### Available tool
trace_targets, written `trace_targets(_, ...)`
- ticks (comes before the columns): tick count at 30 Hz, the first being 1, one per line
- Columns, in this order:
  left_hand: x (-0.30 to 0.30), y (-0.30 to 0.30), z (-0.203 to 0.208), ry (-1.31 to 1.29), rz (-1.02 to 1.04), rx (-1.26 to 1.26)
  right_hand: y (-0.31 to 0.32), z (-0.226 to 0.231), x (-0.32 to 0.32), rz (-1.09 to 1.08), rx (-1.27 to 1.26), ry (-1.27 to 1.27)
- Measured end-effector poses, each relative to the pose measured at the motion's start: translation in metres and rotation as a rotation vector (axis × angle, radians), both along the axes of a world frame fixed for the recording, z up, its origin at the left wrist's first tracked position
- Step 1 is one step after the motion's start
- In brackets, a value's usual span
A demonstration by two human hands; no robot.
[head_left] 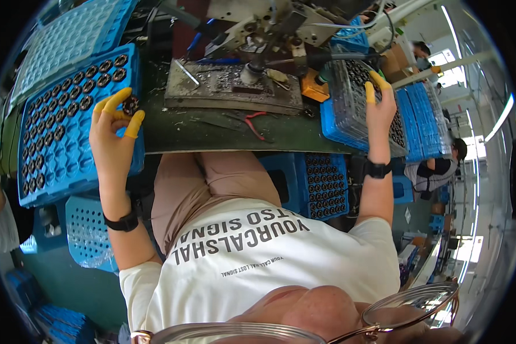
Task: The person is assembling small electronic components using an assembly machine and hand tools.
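Note:
My left hand (pixel 110 123), with yellow finger cots, pinches a small round dark part (pixel 131 105) between thumb and fingers. It is over the right edge of a blue tray (pixel 69 166), where several rows of like parts sit in moulded pockets. At the right, my right hand (pixel 379 109), also in yellow finger cots, reaches over a clear plastic tray (pixel 343 86) filled with dark round parts. Its thumb and forefinger are bent toward each other; anything between their tips is too small to make out.
Between my hands stands a bench machine with a metal base plate (pixel 223 94). Red-handled pliers (pixel 255 123) lie before it, and an orange box (pixel 314 87) stands beside it. Stacked blue trays (pixel 421 120) are at the right. A filled blue crate (pixel 327 186) sits below the bench edge.

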State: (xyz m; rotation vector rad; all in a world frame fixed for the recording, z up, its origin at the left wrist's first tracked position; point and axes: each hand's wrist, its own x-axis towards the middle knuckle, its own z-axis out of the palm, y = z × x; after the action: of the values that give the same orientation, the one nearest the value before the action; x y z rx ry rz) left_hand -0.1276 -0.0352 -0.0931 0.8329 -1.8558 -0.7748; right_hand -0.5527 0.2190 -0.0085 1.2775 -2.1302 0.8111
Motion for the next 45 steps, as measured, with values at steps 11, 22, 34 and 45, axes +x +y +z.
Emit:
trace_targets(11,-0.002,0.002,0.004,-0.151,-0.012,-0.011,-0.054,-0.14,0.124,0.205,-0.061,0.107)
trace_targets(22,-0.004,0.003,0.004,-0.143,0.009,-0.063,-0.057,-0.144,0.118,0.157,-0.025,0.009)
trace_targets(34,-0.002,0.004,0.005,-0.188,0.022,-0.078,-0.07,-0.115,0.116,0.285,-0.121,-0.054)
trace_targets(45,-0.008,0.005,0.009,-0.244,0.005,-0.103,-0.131,-0.071,0.111,0.467,-0.28,-0.367)
